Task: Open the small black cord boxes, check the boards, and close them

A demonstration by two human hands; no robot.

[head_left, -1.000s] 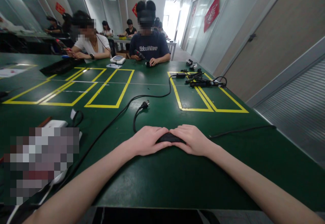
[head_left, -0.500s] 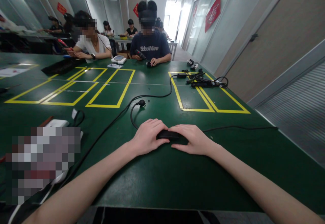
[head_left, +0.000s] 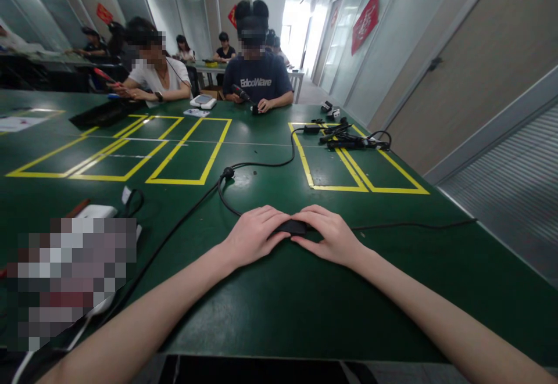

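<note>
Between my two hands lies a black power adapter (head_left: pixel 298 228), low over the green table. My left hand (head_left: pixel 257 234) is closed round its left end, thumb in front and fingers behind. At the right end, the fingers and thumb of my right hand (head_left: pixel 328 234) pinch it in the same way. From under my left hand a cord (head_left: pixel 223 197) curves up to a black plug (head_left: pixel 228 172), which lies on or against another black cable (head_left: pixel 192 212). A thin black cord (head_left: pixel 405 225) runs from the right hand toward the table's right edge.
Yellow tape frames (head_left: pixel 176 180) mark the green table (head_left: pixel 270 308). Bundled black adapters and cables (head_left: pixel 344 139) lie at the back right. A partly blurred pile with a white device (head_left: pixel 98 214) sits at left. Across the table, a person (head_left: pixel 258 76) handles a small object; another sits beside a black tray (head_left: pixel 104 114).
The plug has shifted left, up to the long cable. My right hand has moved slightly left along the adapter, and the adapter's right end now shows between the hands.
</note>
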